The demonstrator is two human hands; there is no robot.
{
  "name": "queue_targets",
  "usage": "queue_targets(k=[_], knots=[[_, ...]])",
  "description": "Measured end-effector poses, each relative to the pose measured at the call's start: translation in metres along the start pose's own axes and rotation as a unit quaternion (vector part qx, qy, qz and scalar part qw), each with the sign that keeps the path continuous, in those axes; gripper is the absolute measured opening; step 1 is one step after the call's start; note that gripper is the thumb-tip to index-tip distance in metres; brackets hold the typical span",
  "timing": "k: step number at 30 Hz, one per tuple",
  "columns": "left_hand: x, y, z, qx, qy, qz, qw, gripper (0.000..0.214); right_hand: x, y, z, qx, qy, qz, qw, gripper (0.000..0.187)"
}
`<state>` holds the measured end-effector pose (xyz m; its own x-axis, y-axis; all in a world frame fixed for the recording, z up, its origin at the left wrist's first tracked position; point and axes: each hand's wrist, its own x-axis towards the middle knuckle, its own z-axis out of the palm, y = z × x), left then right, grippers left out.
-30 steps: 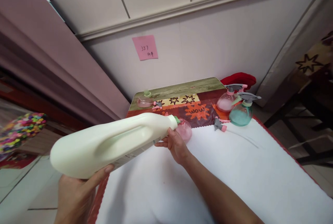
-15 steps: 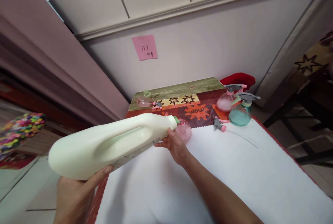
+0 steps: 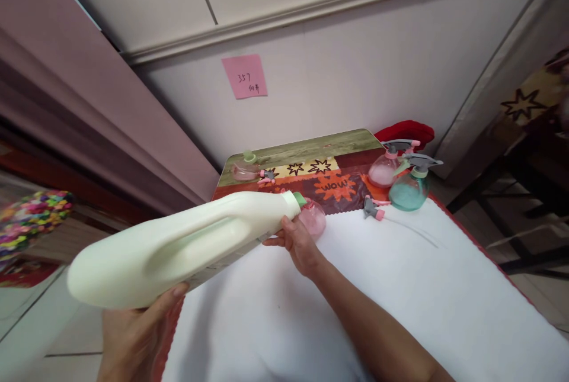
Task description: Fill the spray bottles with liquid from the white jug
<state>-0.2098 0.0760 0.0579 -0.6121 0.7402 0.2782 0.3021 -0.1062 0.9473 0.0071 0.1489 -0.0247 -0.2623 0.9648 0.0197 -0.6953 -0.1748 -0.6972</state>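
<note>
A large pale-green detergent jug [image 3: 133, 252] lies nearly level in the air, tipped toward a pink spray bottle [image 3: 315, 222]. My left hand [image 3: 142, 323] supports the jug from below near its base. Close to the neck, my right hand [image 3: 300, 246] grips the underside, thumb up against it. The jug's green spout [image 3: 300, 198] is at the mouth of the pink bottle, which has no spray head on. Whether liquid flows cannot be seen. A grey and pink spray head [image 3: 373, 208] with a clear tube lies on the white tabletop to the right.
A pink-topped spray bottle [image 3: 384, 170] and a teal spray bottle [image 3: 409, 191] stand at the table's back right. Another clear pink bottle [image 3: 246, 170] and a pink-grey spray head [image 3: 267, 177] are at the back left. Behind is a wall with a pink note [image 3: 245, 76].
The jug's base has shifted slightly left and down, while its spout stays at the pink bottle's mouth. The whole view has shifted a little.
</note>
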Motion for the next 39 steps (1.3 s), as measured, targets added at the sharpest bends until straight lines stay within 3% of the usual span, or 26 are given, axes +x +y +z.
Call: queue_targets(k=[5,9,13,16,20,23,26,30,33,36,39], knots=[[-0.018,-0.04,-0.004,-0.196,-0.051,-0.109,0.973,0.075,-0.01,-0.004,0.01,-0.061,-0.065,-0.073,0.993,0.076],[-0.049,-0.075,-0.002,-0.269,-0.054,-0.225,0.935,0.073,-0.018,0.004,0.022,-0.081,-0.105,-0.04,0.99,0.076],[-0.074,-0.092,0.0,-0.301,-0.11,-0.272,0.907,0.08,-0.026,0.006,0.026,-0.131,-0.075,-0.045,0.988,0.074],[-0.075,-0.094,-0.007,-0.24,-0.149,-0.234,0.93,0.085,-0.028,-0.001,0.025,-0.209,-0.031,-0.053,0.976,0.075],[-0.058,-0.087,-0.026,-0.14,-0.085,-0.103,0.981,0.08,-0.034,-0.018,0.03,-0.37,-0.006,-0.08,0.926,0.074],[-0.046,-0.076,-0.03,-0.127,-0.121,-0.072,0.982,0.074,-0.043,-0.026,0.041,-0.492,-0.032,-0.098,0.865,0.069],[-0.044,-0.072,-0.02,-0.131,-0.155,-0.086,0.975,0.051,-0.051,-0.025,0.053,-0.526,-0.073,-0.104,0.841,0.073],[-0.042,-0.084,-0.012,-0.143,-0.087,-0.122,0.978,0.025,-0.061,-0.017,0.062,-0.509,-0.117,-0.107,0.846,0.09],[-0.024,-0.097,-0.021,-0.138,-0.014,-0.155,0.978,0.03,-0.072,-0.012,0.053,-0.531,-0.109,-0.153,0.827,0.097],[0.005,-0.104,-0.032,-0.139,0.059,-0.159,0.976,0.039,-0.087,-0.009,0.026,-0.554,-0.088,-0.16,0.812,0.07],[0.03,-0.108,-0.032,-0.14,0.125,-0.135,0.973,0.034,-0.102,-0.009,-0.008,-0.575,-0.046,-0.116,0.809,0.047]])
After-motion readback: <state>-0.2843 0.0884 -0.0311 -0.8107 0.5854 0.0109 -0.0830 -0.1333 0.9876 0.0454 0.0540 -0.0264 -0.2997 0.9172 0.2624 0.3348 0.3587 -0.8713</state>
